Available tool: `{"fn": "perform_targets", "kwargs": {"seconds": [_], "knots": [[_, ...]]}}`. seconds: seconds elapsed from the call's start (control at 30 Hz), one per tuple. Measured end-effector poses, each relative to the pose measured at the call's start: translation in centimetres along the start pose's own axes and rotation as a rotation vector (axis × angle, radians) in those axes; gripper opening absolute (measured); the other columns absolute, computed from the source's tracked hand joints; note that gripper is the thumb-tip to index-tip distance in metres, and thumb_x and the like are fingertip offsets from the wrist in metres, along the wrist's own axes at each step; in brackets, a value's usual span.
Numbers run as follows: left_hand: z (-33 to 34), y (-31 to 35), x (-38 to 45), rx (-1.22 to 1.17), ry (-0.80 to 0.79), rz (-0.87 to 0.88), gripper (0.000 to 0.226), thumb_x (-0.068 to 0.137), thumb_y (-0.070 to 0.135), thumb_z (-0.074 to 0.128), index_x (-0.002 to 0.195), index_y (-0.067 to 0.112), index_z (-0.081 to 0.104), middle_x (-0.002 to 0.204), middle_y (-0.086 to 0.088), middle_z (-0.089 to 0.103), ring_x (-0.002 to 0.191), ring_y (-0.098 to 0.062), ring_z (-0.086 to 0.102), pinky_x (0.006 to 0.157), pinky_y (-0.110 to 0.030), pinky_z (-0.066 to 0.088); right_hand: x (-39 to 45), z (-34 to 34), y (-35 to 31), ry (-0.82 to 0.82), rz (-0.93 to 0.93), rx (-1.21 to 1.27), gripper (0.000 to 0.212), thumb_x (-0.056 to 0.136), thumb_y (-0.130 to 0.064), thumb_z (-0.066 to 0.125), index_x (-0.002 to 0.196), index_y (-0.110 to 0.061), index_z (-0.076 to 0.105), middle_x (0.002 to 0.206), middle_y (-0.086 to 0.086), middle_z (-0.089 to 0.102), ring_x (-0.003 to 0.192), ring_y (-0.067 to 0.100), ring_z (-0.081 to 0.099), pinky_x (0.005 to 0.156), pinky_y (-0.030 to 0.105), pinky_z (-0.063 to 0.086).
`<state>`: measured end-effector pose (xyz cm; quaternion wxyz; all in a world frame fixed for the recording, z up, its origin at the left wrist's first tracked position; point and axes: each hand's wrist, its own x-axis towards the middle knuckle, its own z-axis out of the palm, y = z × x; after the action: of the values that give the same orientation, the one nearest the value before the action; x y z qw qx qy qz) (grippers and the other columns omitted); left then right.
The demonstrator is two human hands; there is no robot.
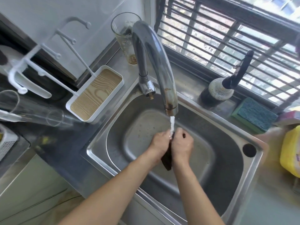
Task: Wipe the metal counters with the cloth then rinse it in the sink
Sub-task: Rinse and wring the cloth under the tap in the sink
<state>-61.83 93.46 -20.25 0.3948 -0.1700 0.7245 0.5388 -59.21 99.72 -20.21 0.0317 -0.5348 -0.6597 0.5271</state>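
Over the steel sink (pixel 230 143) my left hand (pixel 159 142) and my right hand (pixel 182 146) both grip a dark cloth (pixel 167 159). The hands are pressed close together, and the cloth's lower end hangs down between my wrists. A curved metal faucet (pixel 155 62) arches above the basin. Its stream of water (pixel 172 125) falls onto the top of the cloth where my fingers meet. Most of the cloth is hidden inside my hands.
A white tray with a wood-grain base (pixel 97 93) sits left of the sink, with clear glasses (pixel 125 34) behind and beside it. A dark soap dispenser (pixel 219 90), a green-blue sponge (pixel 254 114) and a yellow container (pixel 290 151) line the right side under the window.
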Motion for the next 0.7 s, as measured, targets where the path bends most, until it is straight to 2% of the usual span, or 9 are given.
{"fn": "perform_targets", "kwargs": {"seconds": [0.13, 0.23, 0.3, 0.37, 0.43, 0.53, 0.57, 0.63, 0.7], "knots": [[-2.2, 0.9, 2.1, -0.224, 0.189, -0.19, 0.04, 0.094, 0.04, 0.062, 0.07, 0.008, 0.066, 0.076, -0.007, 0.069, 0.076, -0.022, 0.062, 0.074, -0.037, 0.052, -4.8, 0.8, 1.0, -0.175, -0.22, -0.077, 0.038, 0.079, -0.037, 0.048, 0.049, -0.015, 0.045, 0.047, -0.001, 0.046, 0.054, 0.019, 0.042, 0.061, 0.04, 0.035], [-1.9, 0.7, 0.2, -0.137, 0.034, -0.14, 0.035, 0.098, 0.033, 0.056, 0.07, 0.013, 0.065, 0.063, -0.001, 0.062, 0.058, -0.02, 0.058, 0.053, -0.025, 0.047, -2.3, 0.8, 0.7, -0.117, -0.133, -0.07, 0.039, 0.086, -0.037, 0.05, 0.055, -0.014, 0.055, 0.061, 0.01, 0.062, 0.068, 0.032, 0.056, 0.066, 0.041, 0.042], [-1.7, -0.3, -0.5, -0.157, -0.093, -0.142, 0.034, 0.102, 0.033, 0.052, 0.075, 0.017, 0.065, 0.06, 0.001, 0.062, 0.049, -0.012, 0.058, 0.044, -0.02, 0.045, 0.3, 0.4, 0.3, -0.064, -0.032, -0.043, 0.038, 0.092, -0.031, 0.051, 0.058, -0.014, 0.055, 0.067, 0.011, 0.062, 0.073, 0.031, 0.057, 0.071, 0.044, 0.046], [-2.4, -1.6, -0.5, -0.177, -0.214, -0.193, 0.037, 0.104, 0.042, 0.048, 0.082, 0.019, 0.066, 0.066, 0.001, 0.068, 0.056, -0.011, 0.064, 0.052, -0.02, 0.049, 2.1, 0.2, 0.2, -0.05, 0.041, 0.022, 0.037, 0.095, -0.029, 0.049, 0.063, -0.01, 0.054, 0.069, 0.009, 0.06, 0.075, 0.027, 0.054, 0.075, 0.044, 0.047], [-3.7, -2.3, 0.0, -0.149, -0.344, -0.293, 0.044, 0.097, 0.061, 0.048, 0.095, 0.023, 0.071, 0.089, -0.002, 0.076, 0.082, -0.014, 0.068, 0.072, -0.024, 0.045, 2.4, 0.0, 0.1, -0.096, 0.097, 0.182, 0.036, 0.093, -0.039, 0.053, 0.067, -0.014, 0.056, 0.074, 0.008, 0.061, 0.076, 0.024, 0.056, 0.077, 0.043, 0.049], [-5.8, -2.6, 0.4, 0.015, -0.471, -0.336, 0.057, 0.084, 0.072, 0.059, 0.122, 0.031, 0.068, 0.115, 0.004, 0.074, 0.102, -0.01, 0.063, 0.083, -0.024, 0.042, 2.4, -1.0, 0.3, -0.157, 0.126, 0.35, 0.028, 0.087, -0.042, 0.066, 0.069, -0.021, 0.061, 0.076, 0.006, 0.063, 0.076, 0.022, 0.059, 0.077, 0.041, 0.051], [-6.3, -2.5, 0.5, 0.028, -0.478, -0.333, 0.061, 0.081, 0.071, 0.063, 0.127, 0.03, 0.067, 0.117, 0.007, 0.074, 0.106, -0.01, 0.063, 0.091, -0.028, 0.044, 2.3, -1.4, 0.6, -0.162, 0.114, 0.363, 0.025, 0.083, -0.039, 0.07, 0.068, -0.021, 0.061, 0.074, 0.005, 0.062, 0.076, 0.022, 0.058, 0.076, 0.039, 0.049], [-7.0, -2.0, 0.6, 0.005, -0.429, -0.29, 0.058, 0.081, 0.064, 0.069, 0.128, 0.03, 0.066, 0.119, 0.003, 0.074, 0.113, -0.019, 0.066, 0.103, -0.048, 0.046, 1.9, -2.0, 1.4, -0.184, 0.132, 0.399, 0.017, 0.075, -0.03, 0.073, 0.073, -0.019, 0.061, 0.075, 0.007, 0.059, 0.077, 0.023, 0.055, 0.075, 0.038, 0.045], [-7.2, -1.7, 0.9, -0.1, -0.312, -0.222, 0.046, 0.089, 0.052, 0.069, 0.125, 0.025, 0.063, 0.116, -0.006, 0.075, 0.106, -0.028, 0.071, 0.097, -0.059, 0.052, 1.1, -2.1, 2.5, -0.228, 0.176, 0.336, 0.019, 0.076, -0.018, 0.074, 0.084, -0.015, 0.057, 0.079, 0.009, 0.055, 0.079, 0.024, 0.051, 0.074, 0.036, 0.042]]}}
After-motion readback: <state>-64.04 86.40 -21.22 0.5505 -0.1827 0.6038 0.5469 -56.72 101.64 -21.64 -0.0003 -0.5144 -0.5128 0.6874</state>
